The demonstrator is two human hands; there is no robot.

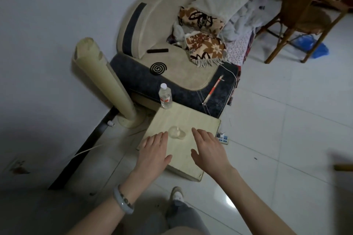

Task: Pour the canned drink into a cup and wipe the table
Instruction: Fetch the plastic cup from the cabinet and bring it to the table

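Observation:
A small pale wooden table (198,120) stands low on the tiled floor. A clear cup (176,132) sits near its middle. A clear plastic bottle (165,96) with a white cap and red label stands upright at the table's far left corner. My left hand (153,151) lies flat over the table's near left part, fingers straight, fingertips just left of the cup. My right hand (208,149) is spread flat to the right of the cup. Neither hand holds anything. No can or cloth is in view.
A beige and grey sofa (172,47) piled with blankets stands behind the table. A tall cream tower fan (107,84) stands to the left by the wall. A power strip (222,137) lies by the table's right edge. A wooden chair (301,17) is at the far right.

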